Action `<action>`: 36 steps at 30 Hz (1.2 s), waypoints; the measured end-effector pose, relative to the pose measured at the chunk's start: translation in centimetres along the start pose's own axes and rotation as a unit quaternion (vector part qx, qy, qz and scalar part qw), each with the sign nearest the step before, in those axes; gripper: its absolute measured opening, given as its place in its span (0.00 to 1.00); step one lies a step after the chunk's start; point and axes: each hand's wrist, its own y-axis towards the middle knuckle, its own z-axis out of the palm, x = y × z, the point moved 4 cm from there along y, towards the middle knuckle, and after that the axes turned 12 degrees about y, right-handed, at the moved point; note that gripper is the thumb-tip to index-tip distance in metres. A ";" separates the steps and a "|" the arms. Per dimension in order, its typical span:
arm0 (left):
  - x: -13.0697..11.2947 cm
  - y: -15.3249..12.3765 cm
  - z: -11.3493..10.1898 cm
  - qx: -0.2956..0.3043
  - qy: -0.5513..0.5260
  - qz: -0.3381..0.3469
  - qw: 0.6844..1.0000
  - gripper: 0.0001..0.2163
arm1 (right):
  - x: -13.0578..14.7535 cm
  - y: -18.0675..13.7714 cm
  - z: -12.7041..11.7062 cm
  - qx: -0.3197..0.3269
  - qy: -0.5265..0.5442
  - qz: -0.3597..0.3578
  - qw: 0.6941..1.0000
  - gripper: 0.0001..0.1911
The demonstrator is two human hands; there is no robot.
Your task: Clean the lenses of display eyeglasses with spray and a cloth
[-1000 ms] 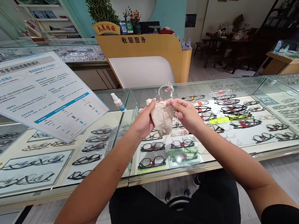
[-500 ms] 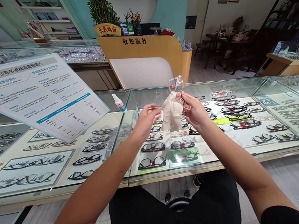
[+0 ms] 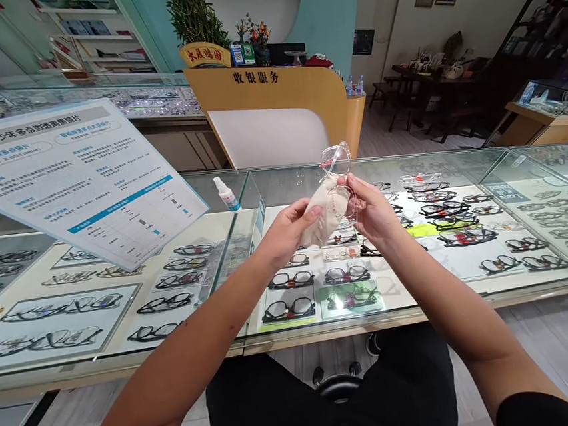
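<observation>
Both hands are raised over a glass display counter (image 3: 473,302). My right hand (image 3: 371,211) is closed on a pair of clear-framed glasses (image 3: 336,158) with a red tag, held upright. My left hand (image 3: 285,229) is closed on a beige cleaning cloth (image 3: 321,213). The cloth lies against the lower lens of the glasses, between the two hands.
Under the counter glass lie several rows of spectacle frames (image 3: 290,279). A small spray bottle (image 3: 224,193) stands on the counter top at left of my hands. A tilted printed sign (image 3: 74,179) fills the left side. A yellow cashier desk (image 3: 278,103) stands behind.
The glasses moved right and up in my right hand. My left hand let go of the cloth for a moment, then closed on it again against the lens.
</observation>
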 end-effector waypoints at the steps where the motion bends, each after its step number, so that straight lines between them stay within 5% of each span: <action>1: -0.1 0.0 -0.1 -0.006 -0.025 -0.003 1.000 0.23 | 0.0 0.0 0.0 -0.003 -0.005 -0.005 1.000 0.21; 9: -1.2 -0.1 -0.9 -0.051 -0.093 -0.032 0.994 0.19 | 0.1 -0.3 0.2 -0.004 -0.025 -0.027 0.999 0.22; 16: -0.5 0.6 -1.5 -0.003 -0.065 -0.038 0.997 0.16 | 0.4 -0.6 0.6 0.008 -0.051 -0.034 0.998 0.23; 21: 0.5 1.0 -1.5 0.097 -0.098 -0.120 0.983 0.23 | 0.6 -0.9 1.1 0.043 -0.066 -0.014 0.997 0.27; 24: 0.9 1.0 -2.0 0.108 -0.100 -0.147 0.978 0.21 | 0.7 -1.1 1.1 0.051 -0.060 -0.008 0.997 0.27; 29: 0.3 1.0 -2.4 0.127 -0.079 -0.090 0.985 0.19 | 0.8 -0.8 0.7 0.053 -0.056 -0.002 0.997 0.26; 36: -0.5 1.1 -2.6 -0.005 -0.069 -0.022 0.997 0.23 | 0.8 -0.3 0.2 0.043 -0.068 -0.010 0.997 0.26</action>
